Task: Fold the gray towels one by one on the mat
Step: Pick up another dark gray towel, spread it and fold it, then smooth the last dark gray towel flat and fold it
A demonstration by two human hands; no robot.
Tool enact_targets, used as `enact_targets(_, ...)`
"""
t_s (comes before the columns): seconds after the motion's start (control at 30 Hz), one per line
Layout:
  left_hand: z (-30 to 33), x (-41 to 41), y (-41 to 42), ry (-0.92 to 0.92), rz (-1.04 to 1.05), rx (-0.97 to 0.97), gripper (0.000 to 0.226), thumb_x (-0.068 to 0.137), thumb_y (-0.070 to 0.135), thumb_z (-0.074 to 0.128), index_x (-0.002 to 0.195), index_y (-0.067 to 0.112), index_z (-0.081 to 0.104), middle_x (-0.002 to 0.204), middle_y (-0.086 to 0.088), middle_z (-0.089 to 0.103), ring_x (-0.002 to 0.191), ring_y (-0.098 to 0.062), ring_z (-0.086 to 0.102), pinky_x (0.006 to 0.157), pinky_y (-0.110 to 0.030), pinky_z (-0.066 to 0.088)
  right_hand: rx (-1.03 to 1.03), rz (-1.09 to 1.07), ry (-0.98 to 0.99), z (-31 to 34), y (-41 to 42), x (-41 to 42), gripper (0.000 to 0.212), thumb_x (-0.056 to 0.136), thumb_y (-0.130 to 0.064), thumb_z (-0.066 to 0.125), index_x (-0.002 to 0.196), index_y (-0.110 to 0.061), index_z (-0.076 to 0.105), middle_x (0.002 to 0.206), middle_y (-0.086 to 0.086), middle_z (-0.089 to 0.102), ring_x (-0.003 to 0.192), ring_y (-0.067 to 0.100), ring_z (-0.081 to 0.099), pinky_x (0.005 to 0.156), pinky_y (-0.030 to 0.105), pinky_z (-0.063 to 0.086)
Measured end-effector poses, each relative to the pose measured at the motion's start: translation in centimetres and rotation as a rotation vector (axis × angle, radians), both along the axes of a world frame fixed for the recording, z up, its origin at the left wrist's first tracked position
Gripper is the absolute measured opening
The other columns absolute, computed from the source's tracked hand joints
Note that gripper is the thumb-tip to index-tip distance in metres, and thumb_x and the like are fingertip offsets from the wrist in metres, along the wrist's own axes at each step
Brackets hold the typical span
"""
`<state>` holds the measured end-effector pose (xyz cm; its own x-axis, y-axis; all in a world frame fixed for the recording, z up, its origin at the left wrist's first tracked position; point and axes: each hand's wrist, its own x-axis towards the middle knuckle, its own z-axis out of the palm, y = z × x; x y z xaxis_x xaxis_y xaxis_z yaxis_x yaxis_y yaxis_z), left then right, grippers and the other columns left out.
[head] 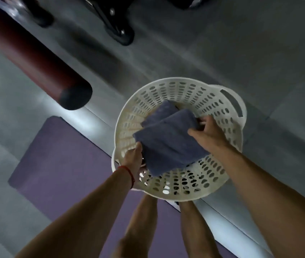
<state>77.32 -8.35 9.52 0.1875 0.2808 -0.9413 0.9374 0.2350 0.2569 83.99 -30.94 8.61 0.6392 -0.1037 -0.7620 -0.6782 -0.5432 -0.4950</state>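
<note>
A folded gray towel (168, 144) hangs over the white perforated laundry basket (194, 94). My left hand (134, 157) grips its near left edge, thumb on top. At the far right edge my right hand (208, 132) holds the towel with its fingers curled round the cloth. A second folded gray towel (163, 109) lies in the basket just behind and partly under the first. The purple mat (64, 164) lies on the floor to the left, running under the basket's near side.
A dark red cylindrical bag (34, 58) with a black end hangs at the upper left. Black equipment feet (118, 28) stand at the top. My legs (144, 220) show below the basket. Gray floor surrounds the mat.
</note>
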Motion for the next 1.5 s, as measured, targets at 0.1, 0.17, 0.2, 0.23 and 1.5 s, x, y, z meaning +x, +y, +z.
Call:
enact_targets(0.1, -8.3, 1.9, 0.3, -0.01, 0.003, 0.048, 0.042, 0.102, 0.055, 0.039, 0.118, 0.022, 0.059, 0.121, -0.007, 0.064, 0.11, -0.032, 0.063, 0.09, -0.053, 0.057, -0.042, 0.094, -0.091, -7.3, 1.5, 2.9, 0.049, 0.089, -0.03, 0.07, 0.129, -0.016, 0.045, 0.12, 0.006, 0.063, 0.108, 0.029, 0.062, 0.084, 0.035, 0.046)
enact_targets(0.17, -13.7, 3.2, 0.8, -0.013, 0.018, 0.112, 0.049, 0.096, 0.063, 0.037, 0.115, 0.024, 0.059, 0.124, -0.008, 0.065, 0.108, -0.032, 0.064, 0.091, -0.054, 0.056, -0.052, 0.138, -0.154, -12.3, 2.7, 5.0, 0.05, 0.091, -0.03, 0.069, 0.132, -0.014, 0.044, 0.125, 0.007, 0.062, 0.111, 0.028, 0.06, 0.087, 0.034, 0.046)
enact_targets(0.2, -16.3, 3.8, 1.0, -0.007, 0.025, 0.136, 0.051, 0.096, 0.064, 0.036, 0.115, 0.023, 0.06, 0.123, -0.008, 0.065, 0.106, -0.031, 0.064, 0.091, -0.053, 0.056, -0.058, 0.154, -0.178, -14.6, 3.1, 5.8, 0.051, 0.092, -0.03, 0.069, 0.133, -0.014, 0.044, 0.126, 0.007, 0.062, 0.112, 0.027, 0.06, 0.091, 0.036, 0.047)
enact_targets(0.23, -18.6, 4.3, 1.1, -0.005, 0.044, 0.15, 0.052, 0.098, 0.062, 0.035, 0.118, 0.02, 0.06, 0.121, -0.007, 0.065, 0.105, -0.03, 0.064, 0.09, -0.053, 0.057, -0.056, 0.18, -0.197, -16.8, 3.5, 6.7, 0.054, 0.092, -0.031, 0.069, 0.135, -0.013, 0.044, 0.127, 0.006, 0.061, 0.113, 0.027, 0.06, 0.095, 0.038, 0.048)
enact_targets(1.5, 10.3, -0.5, 0.7, -0.505, -0.724, 0.659, 0.062, 0.081, 0.022, 0.062, 0.141, 0.013, 0.048, 0.138, -0.015, 0.051, 0.124, -0.036, 0.051, 0.103, -0.044, 0.045, -0.29, 1.003, -0.37, 10.9, 8.3, -1.4, 0.077, 0.092, -0.037, 0.066, 0.157, -0.023, 0.028, 0.164, 0.006, 0.02, 0.147, 0.031, 0.029, 0.115, 0.051, 0.031)
